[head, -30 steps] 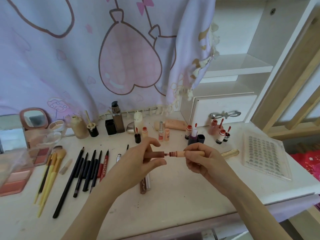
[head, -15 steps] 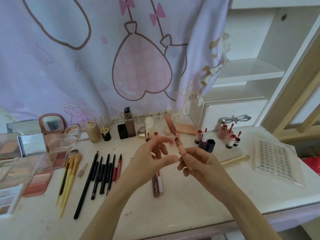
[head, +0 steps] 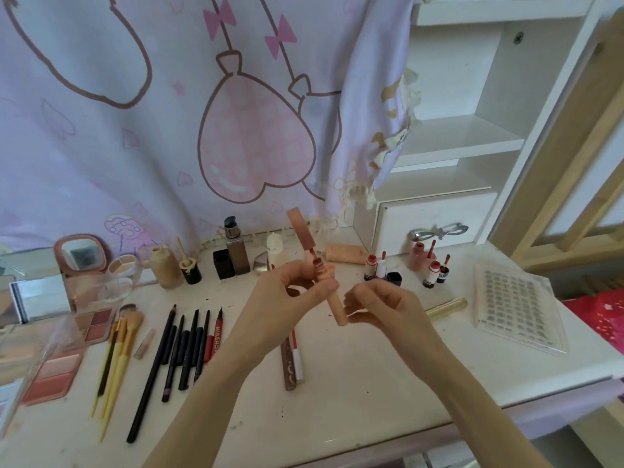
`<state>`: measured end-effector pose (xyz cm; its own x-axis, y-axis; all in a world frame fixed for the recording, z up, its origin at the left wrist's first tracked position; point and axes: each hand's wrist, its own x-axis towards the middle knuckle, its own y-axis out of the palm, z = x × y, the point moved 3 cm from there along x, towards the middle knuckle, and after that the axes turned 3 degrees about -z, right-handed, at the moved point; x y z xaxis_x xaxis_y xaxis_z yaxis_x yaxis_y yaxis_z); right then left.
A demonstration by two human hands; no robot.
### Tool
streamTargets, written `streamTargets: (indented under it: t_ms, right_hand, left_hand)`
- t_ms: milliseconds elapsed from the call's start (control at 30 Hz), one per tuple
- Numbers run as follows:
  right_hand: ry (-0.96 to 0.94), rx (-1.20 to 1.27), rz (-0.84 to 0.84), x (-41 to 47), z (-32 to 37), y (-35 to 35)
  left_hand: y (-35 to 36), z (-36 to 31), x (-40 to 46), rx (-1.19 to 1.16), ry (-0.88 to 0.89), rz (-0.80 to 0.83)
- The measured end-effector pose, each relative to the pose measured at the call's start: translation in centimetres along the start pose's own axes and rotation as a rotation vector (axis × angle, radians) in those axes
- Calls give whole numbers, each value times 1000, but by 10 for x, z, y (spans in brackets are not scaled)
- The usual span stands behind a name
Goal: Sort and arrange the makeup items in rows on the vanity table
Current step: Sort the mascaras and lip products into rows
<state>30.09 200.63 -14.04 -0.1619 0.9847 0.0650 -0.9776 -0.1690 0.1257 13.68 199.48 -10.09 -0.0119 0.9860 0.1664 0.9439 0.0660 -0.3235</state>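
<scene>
From where I sit, the left hand is curled round the upper end of a peach lip gloss tube, thumb and fingers pinching it near its threaded neck, held above the vanity table. The right hand pinches the tube's lower end between thumb and fingertips, though the fingers cover the exact contact and I cannot see how firmly. Above the tube stands its brownish cap with wand, tilted; the left fingers hide its lower part, so I cannot tell which hand bears it or whether the wand is in the tube. Beneath the left wrist lie two more tubes, partly covered by the arm. To the left, a row of dark pencils and yellow-handled brushes lie side by side. The palettes at the far left are cut off by the edge and blurred behind a clear lid. A gold tube is half hidden behind the right hand.
</scene>
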Motion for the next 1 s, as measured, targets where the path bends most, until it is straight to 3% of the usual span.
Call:
streamTargets:
  t_ms: [67, 167, 233, 333, 767, 867, 1000]
  right_hand:
    - [-69, -59, -78, 5, 18, -13]
    - [-165, -171, -24, 9, 46, -18]
    - [-210, -234, 17, 9, 57, -14]
    - [-240, -276, -51, 10, 60, -15]
    - [-67, 92, -86, 7, 54, -39]
    - [-69, 80, -52, 6, 48, -39]
    - [-138, 17, -142, 2, 45, -37]
  left_hand:
    - [-2, -4, 3, 57, 20, 59]
    - [3, -8, 3, 227, 87, 132]
    - [7, -10, 1, 306, 141, 127]
    - [10, -10, -3, 356, 218, 103]
    - [-2, -7, -5, 395, 237, -8]
    - [-3, -7, -5, 375, 244, -15]
    - [-2, -8, -6, 372, 252, -27]
